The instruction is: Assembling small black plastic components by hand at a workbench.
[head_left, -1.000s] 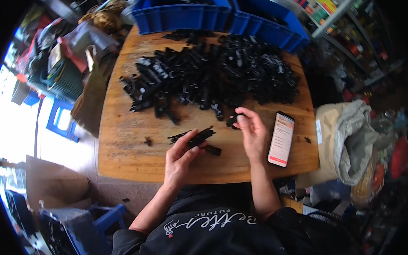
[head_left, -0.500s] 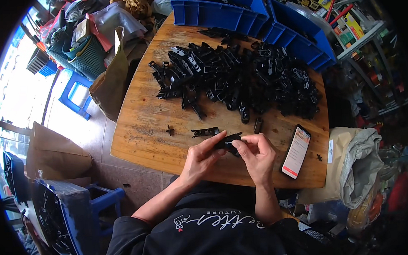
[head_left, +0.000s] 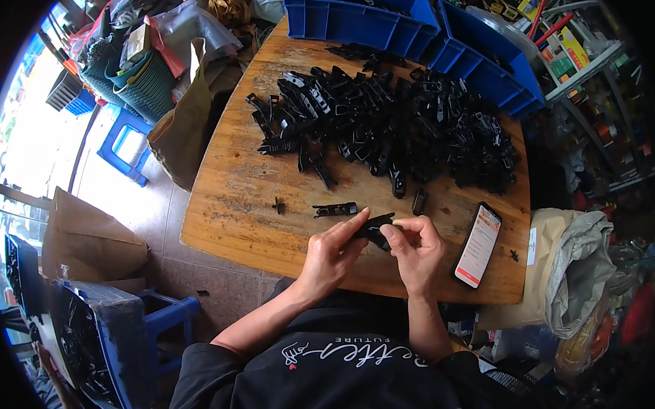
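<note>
Left hand (head_left: 328, 261) and right hand (head_left: 418, 257) grip a black part (head_left: 374, 230); blue bins (head_left: 360, 25) line the scuffed desk (head_left: 235, 172) along its far edge, tiled floor (head_left: 165, 228) beyond its left.

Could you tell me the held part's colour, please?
The part is black, clearest in the head view.

And there's the left hand (head_left: 331, 257), just below centre, forefinger stretched rightward, left forearm (head_left: 263, 320) slanting up from lower left! Close beside it, the right hand (head_left: 420, 255), thumb and fingers pinching, right forearm (head_left: 428, 324) nearly upright below!
</note>
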A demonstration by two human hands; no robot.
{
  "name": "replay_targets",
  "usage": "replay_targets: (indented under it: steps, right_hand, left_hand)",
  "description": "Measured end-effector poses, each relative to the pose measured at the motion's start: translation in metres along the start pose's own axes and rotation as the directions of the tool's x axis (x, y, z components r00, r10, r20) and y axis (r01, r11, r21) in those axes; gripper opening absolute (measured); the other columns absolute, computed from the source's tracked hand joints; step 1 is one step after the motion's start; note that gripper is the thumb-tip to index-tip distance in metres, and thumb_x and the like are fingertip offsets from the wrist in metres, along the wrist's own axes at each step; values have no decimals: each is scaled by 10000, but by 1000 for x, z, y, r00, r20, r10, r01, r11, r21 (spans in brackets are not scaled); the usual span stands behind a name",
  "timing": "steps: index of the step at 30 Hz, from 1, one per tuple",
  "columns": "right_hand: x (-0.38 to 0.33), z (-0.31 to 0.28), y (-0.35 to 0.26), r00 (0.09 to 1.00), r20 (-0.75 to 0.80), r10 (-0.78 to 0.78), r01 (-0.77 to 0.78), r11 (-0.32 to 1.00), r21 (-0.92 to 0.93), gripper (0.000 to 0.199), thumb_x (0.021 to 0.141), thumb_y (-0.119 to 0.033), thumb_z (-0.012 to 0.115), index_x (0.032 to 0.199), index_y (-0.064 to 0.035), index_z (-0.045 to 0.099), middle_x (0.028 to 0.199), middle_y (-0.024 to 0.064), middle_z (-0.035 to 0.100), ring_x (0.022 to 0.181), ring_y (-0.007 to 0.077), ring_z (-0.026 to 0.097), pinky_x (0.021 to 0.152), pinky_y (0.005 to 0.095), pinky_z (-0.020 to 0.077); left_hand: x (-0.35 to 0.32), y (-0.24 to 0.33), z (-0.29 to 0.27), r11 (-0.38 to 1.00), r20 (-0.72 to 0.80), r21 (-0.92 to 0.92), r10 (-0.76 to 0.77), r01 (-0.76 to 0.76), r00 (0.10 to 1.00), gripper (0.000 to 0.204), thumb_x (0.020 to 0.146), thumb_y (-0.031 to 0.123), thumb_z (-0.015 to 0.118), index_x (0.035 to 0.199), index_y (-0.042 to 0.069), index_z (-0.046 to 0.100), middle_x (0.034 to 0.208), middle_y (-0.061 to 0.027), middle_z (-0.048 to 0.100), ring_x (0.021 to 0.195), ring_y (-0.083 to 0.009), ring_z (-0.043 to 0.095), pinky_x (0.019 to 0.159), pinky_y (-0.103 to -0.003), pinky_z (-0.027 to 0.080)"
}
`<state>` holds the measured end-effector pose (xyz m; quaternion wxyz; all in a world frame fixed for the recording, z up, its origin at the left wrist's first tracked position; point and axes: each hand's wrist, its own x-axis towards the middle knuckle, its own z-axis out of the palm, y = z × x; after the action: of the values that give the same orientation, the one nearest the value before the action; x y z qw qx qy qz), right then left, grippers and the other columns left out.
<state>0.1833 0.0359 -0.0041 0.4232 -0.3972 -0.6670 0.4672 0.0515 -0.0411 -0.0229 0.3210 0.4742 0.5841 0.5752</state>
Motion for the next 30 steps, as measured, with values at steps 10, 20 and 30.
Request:
replay_targets:
  steps: [10,20,30]
  right_hand:
    - [0,5,-5,971,87,-224,237,951,-197,264,761,-220,735,848,-20,586,766,4,537,607,49,456,543,188,380]
    - [-9,7,3,938,348,2,-67,982,176,220,881,-235,593,876,-18,555,752,11,529,654,60,449,592,209,378]
    - [-8,9,-12,867,355,-350,430,886,-176,162,769,-64,680,909,-15,615,891,102,621,706,201,590,649,285,482]
  left_hand:
    - [1,2,-4,889,-36,-426,-200,166,979,362,815,90,652,1149,18,533,834,-25,580,682,-75,524,612,-204,437]
    - [5,3,-16,432,182,-847,-310,309,933,343,806,166,655,1088,16,531,829,-35,566,708,-116,542,651,-241,439]
    - [80,-9,-107,959,-193,-118,-278,259,941,154,750,57,582,902,67,561,930,-85,585,854,-228,576,751,-352,463]
